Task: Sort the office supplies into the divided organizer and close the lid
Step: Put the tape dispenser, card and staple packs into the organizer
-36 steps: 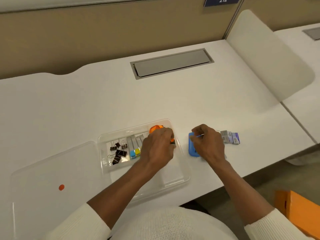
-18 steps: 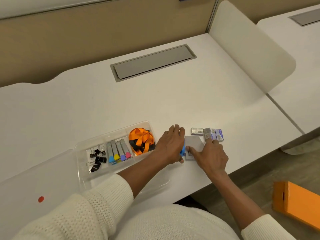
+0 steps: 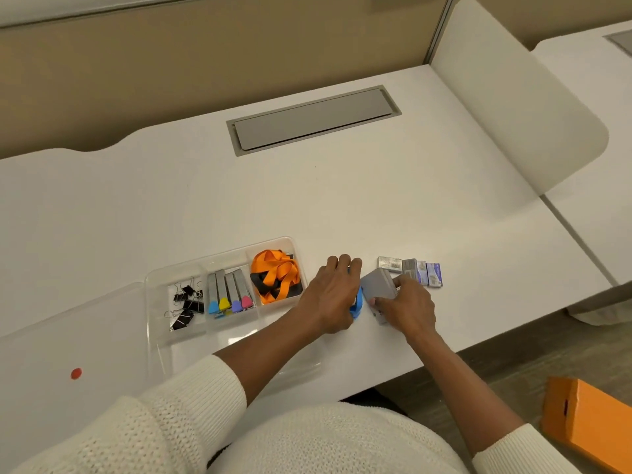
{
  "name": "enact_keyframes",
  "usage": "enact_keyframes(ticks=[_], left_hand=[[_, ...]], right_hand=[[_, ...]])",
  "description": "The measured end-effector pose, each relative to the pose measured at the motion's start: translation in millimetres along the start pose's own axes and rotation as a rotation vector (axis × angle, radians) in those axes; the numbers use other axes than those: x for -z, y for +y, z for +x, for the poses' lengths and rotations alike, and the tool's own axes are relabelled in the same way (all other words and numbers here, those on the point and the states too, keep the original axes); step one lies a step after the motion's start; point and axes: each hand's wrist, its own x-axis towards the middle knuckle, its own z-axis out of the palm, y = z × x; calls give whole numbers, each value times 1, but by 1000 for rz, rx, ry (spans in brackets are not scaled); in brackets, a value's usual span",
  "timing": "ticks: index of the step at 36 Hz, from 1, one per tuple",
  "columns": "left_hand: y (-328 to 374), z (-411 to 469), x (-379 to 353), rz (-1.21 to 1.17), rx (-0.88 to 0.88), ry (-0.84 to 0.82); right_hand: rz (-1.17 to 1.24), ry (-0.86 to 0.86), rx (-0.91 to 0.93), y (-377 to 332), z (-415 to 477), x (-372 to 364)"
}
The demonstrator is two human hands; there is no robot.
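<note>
Two hands now off the tray | left hand (image 3: 333, 295) left the orange strap (image 3: 276, 274), now curls on blue thing (image 3: 357, 302) | right hand (image 3: 408, 307) pinches grey box (image 3: 378, 287) | organizer (image 3: 178, 340) part full, lid (image 3: 51, 340) open

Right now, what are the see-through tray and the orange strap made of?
The tray looks like clear, glossy plastic: the desk shows through its walls. The strap looks like soft woven ribbon, probably fabric, since it lies in loose folds.

L hand (image 3: 333, 295) palm down, curled; R hand (image 3: 407, 307) fingers pinched, arms converging.
</note>
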Motion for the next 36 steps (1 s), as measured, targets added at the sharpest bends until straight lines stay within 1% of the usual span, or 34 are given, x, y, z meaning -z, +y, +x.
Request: enact_keyframes(ticks=[3,9,11,15,18,21,24,28,31,34,36], left_hand=[[2,-16,14,-47,27,36],[-10,-68,49,-270,100,155],[-21,-89,58,-335,146,166],[-49,-132,64,-398,257,195],[-71,-162,62,-356,331,207],[-88,-183,56,-255,336,191],[-99,-192,49,-217,328,133],[-102,-192,45,-166,335,62],[-102,-188,43,-126,338,38],[-103,-186,40,-48,307,-20],[-104,-184,36,-59,300,-6]], right_hand=[[79,27,49,0,-2,5],[275,33,183,-24,-27,15],[266,10,262,-36,-40,16],[195,-90,395,-62,-70,6],[129,-180,445,-78,-86,-9],[97,-231,454,-89,-98,-28],[12,-241,472,-94,-109,-42],[-112,-240,443,-98,-115,-54],[-134,-231,429,-100,-117,-62],[-148,-209,430,-99,-119,-69],[-151,-204,429,-97,-121,-74]])
